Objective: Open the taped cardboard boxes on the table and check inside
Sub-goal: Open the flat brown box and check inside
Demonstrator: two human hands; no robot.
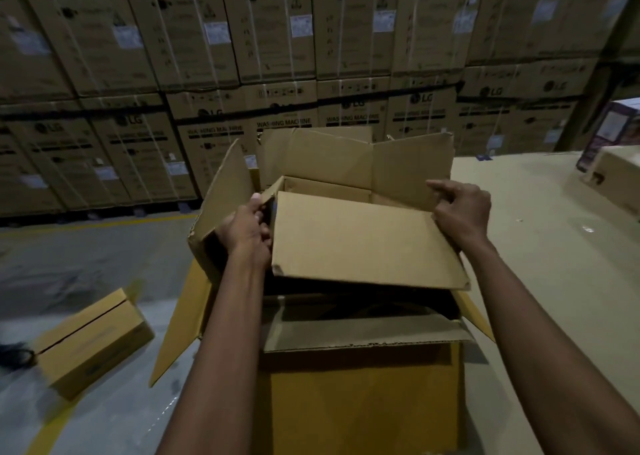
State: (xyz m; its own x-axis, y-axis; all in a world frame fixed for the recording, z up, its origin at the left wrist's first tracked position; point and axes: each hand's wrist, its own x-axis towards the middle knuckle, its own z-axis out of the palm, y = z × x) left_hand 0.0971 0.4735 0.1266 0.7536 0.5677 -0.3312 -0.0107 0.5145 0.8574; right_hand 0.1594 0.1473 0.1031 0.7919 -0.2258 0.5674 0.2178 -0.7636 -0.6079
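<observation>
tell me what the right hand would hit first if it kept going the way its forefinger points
Probably the open box's raised back flap: the right hand points left and away, just in front of it. Depth is unclear.

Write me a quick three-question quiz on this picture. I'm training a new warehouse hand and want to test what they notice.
1. True or false: the top flaps of the large brown cardboard box stand open.
2. What do the left hand and right hand hold between them, one at each side edge?
A. a flat brown cardboard insert
B. a roll of tape
C. a knife
3. Fill in: the small closed brown cardboard carton lies on the ____.

Key: 1 true; 2 A; 3 grey concrete floor.
</observation>
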